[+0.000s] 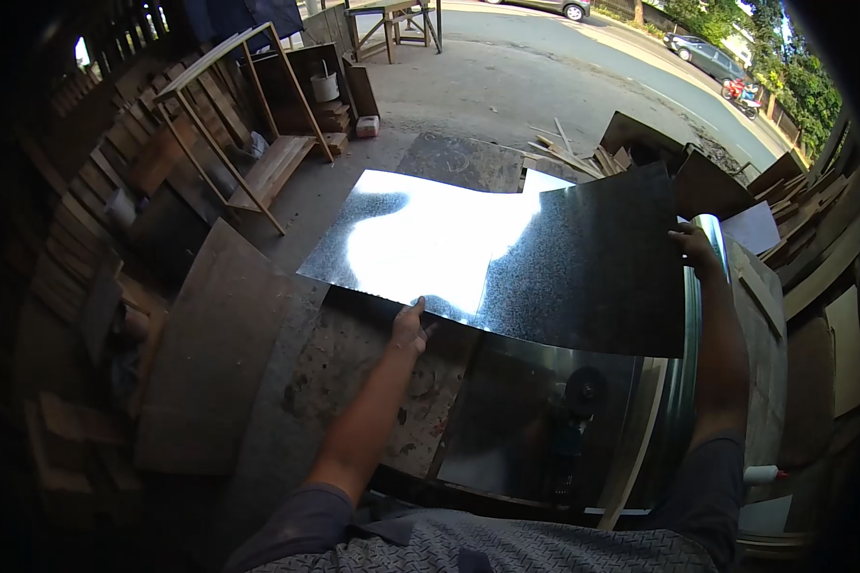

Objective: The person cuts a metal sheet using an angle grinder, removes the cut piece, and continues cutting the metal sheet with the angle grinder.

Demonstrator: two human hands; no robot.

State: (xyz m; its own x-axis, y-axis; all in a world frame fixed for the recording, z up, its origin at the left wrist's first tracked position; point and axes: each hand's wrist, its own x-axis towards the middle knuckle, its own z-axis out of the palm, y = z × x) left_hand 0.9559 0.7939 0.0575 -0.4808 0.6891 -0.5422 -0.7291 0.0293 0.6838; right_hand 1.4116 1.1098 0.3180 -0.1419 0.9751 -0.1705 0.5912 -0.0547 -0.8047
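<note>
Item: metal sheet [506, 258], held flat above tabletop [354, 382]. L hand [410, 327] grip pinches near edge; R hand [695, 246] grip closed on right edge. Risk: thin edge may cut or slip; glare hides it.

Large shiny speckled metal sheets: two, one raised [506, 253], one lying flat beneath it [545, 420]
Bare hands on the raised sheet: two, left hand [410, 328], right hand [696, 246]
Tall bare wooden frame racks: one [244, 115]
White plastic buckets: one [325, 87]
Wooden trestle tables by the road: one [392, 11]
Parked cars: two, grey [705, 55], silver [554, 7]
Red motorbikes: one [741, 93]
</note>
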